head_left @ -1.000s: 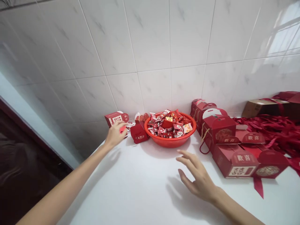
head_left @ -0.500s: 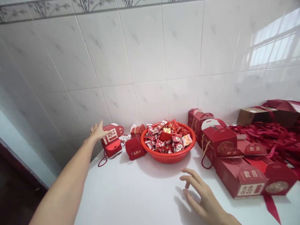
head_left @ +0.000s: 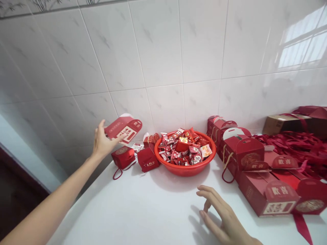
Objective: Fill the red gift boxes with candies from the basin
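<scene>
My left hand [head_left: 103, 143] grips a red gift box [head_left: 116, 128], tilted and lifted above the far left of the table. It has rounded flaps and a white label with Chinese characters. Beneath it stands a small red box [head_left: 124, 157] with a dark red cord loop. Beside that one sits another small red box [head_left: 148, 160] with gold writing. My right hand [head_left: 223, 216] hovers over the white table at the lower right, fingers bent and apart, holding nothing. Nearest to it is a red plastic basin [head_left: 187, 172] heaped with wrapped candies [head_left: 181, 148].
Several larger red gift boxes [head_left: 268, 194] stand together on the right, some with cord handles. Dark red ribbon [head_left: 288, 144] lies piled behind them, near a brown cardboard box [head_left: 281, 124]. A tiled wall [head_left: 163, 51] rises behind the table [head_left: 143, 211].
My left hand has raised the red gift box off the small red box and moved it up and slightly right. My right hand has hardly moved. The view has shifted a little.
</scene>
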Demonstrator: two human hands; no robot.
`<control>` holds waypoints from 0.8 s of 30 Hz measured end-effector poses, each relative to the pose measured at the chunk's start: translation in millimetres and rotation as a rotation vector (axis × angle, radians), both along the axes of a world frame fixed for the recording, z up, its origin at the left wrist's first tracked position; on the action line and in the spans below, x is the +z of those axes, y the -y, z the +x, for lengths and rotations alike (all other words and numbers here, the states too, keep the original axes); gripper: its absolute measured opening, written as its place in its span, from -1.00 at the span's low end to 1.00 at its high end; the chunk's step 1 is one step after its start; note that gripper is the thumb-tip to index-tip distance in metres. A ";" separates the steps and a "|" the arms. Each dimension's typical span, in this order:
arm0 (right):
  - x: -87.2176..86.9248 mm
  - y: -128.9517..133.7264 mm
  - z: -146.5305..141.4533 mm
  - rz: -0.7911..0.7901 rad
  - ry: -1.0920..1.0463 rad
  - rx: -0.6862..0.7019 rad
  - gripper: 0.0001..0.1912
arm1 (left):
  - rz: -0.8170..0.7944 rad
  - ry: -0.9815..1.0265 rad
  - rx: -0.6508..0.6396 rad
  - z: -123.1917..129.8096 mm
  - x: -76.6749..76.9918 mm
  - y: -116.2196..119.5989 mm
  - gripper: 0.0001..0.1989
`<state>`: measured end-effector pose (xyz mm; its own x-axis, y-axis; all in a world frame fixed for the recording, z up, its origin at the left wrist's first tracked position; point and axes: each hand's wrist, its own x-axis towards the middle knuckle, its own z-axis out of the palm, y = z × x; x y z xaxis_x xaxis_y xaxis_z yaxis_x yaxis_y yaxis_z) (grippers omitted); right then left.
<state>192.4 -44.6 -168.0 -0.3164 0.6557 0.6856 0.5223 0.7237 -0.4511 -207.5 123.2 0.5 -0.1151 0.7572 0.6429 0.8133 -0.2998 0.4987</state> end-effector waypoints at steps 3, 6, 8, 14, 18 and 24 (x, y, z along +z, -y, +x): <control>3.1 7.0 -1.5 -0.122 -0.094 0.093 -0.59 | 0.097 -0.072 -0.195 42.3 -22.8 48.9 0.15; 10.8 14.3 -1.2 -0.337 -0.249 0.239 -0.53 | 0.059 -0.197 -0.545 85.0 -64.2 100.8 0.08; 15.2 17.0 0.0 -0.490 -0.378 0.357 -0.37 | 0.008 -0.200 -0.721 107.7 -90.0 126.8 0.07; 14.9 14.0 5.6 -0.636 -0.532 0.386 -0.26 | -0.250 -0.189 -0.785 135.5 -117.4 144.4 0.00; 15.6 13.1 7.8 -0.359 -0.277 0.164 -0.46 | -0.390 -0.217 -0.826 139.6 -109.7 145.7 0.06; 15.4 15.5 5.6 -0.178 -0.072 0.082 -0.51 | -0.386 -0.096 -0.767 155.6 -94.3 147.6 -0.05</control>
